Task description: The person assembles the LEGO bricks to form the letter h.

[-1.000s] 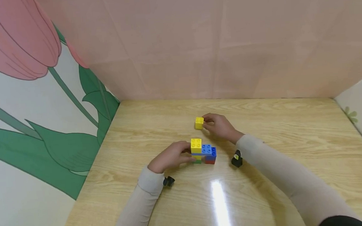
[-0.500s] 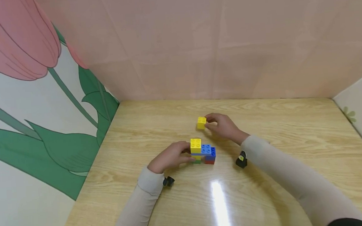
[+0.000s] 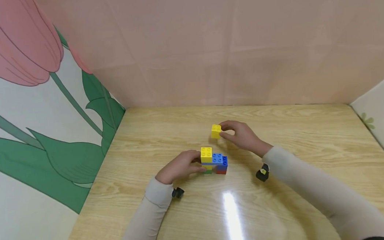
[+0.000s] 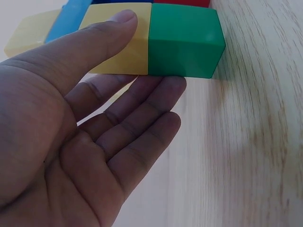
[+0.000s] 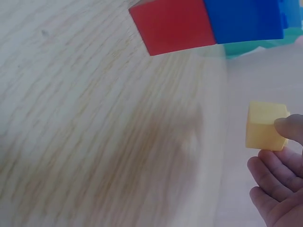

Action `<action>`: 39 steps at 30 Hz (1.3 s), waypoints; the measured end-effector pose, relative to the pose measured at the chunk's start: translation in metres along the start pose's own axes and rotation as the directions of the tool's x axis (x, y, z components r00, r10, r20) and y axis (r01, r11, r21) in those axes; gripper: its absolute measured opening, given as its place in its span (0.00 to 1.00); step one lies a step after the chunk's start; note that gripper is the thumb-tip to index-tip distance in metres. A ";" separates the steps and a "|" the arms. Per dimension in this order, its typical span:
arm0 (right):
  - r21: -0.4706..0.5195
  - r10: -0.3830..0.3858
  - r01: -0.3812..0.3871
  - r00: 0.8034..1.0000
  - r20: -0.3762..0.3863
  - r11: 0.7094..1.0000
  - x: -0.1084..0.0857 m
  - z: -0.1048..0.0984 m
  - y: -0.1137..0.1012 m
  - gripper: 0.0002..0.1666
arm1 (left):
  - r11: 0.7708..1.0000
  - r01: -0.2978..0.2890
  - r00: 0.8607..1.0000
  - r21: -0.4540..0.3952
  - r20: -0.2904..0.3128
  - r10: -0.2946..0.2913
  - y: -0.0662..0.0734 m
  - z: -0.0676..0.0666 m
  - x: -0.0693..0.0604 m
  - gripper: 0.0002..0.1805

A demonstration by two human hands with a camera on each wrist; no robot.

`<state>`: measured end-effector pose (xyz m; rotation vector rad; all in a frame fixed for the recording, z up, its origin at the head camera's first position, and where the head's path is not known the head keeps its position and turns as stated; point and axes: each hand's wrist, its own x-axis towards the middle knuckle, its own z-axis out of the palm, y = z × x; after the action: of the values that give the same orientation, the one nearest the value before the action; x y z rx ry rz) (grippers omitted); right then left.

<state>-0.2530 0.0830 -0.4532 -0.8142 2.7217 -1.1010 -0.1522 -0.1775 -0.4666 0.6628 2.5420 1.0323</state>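
Toy bricks form a small bridge on the table in the head view: a yellow brick (image 3: 206,154) on the upper left, a light blue brick (image 3: 217,158) spanning two columns, and a dark blue brick (image 3: 225,162) over a red brick (image 3: 221,171) on the right. My left hand (image 3: 181,167) holds the left column. Its thumb lies on a lower yellow brick (image 4: 116,52) above the green brick (image 4: 184,40), with the fingers on the opposite side. Beyond the bridge, my right hand (image 3: 244,136) pinches a separate yellow brick (image 3: 216,131) between thumb and fingers, raised off the table.
The bricks stand on a wood-grain table (image 3: 147,137). A pink wall covering (image 3: 181,54) rises at its far edge, with a tulip-patterned panel (image 3: 49,161) on the left. A small black device (image 3: 262,173) hangs at the right wrist.
My right hand has drawn a little to the right with the yellow brick pinched in it. The left hand and the bridge stay nearly in place.
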 end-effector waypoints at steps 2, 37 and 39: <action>-0.003 -0.011 0.011 1.000 -0.006 1.000 -0.002 -0.002 -0.002 0.24 | 1.000 0.001 1.000 -0.003 0.000 -0.001 0.000 0.000 0.000 0.20; 0.038 -0.246 0.254 0.960 -0.136 0.967 -0.047 -0.021 -0.075 0.23 | 0.999 -0.044 0.999 -0.023 -0.001 0.044 0.002 -0.002 -0.001 0.19; 0.039 -0.256 0.263 0.957 -0.136 0.964 -0.049 -0.019 -0.077 0.23 | 0.999 -0.047 0.999 -0.025 0.000 0.047 0.002 -0.002 -0.001 0.19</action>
<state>-0.1829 0.0742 -0.3928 -1.1566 2.7289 -1.3173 -0.1516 -0.1780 -0.4642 0.7189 2.5202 1.0780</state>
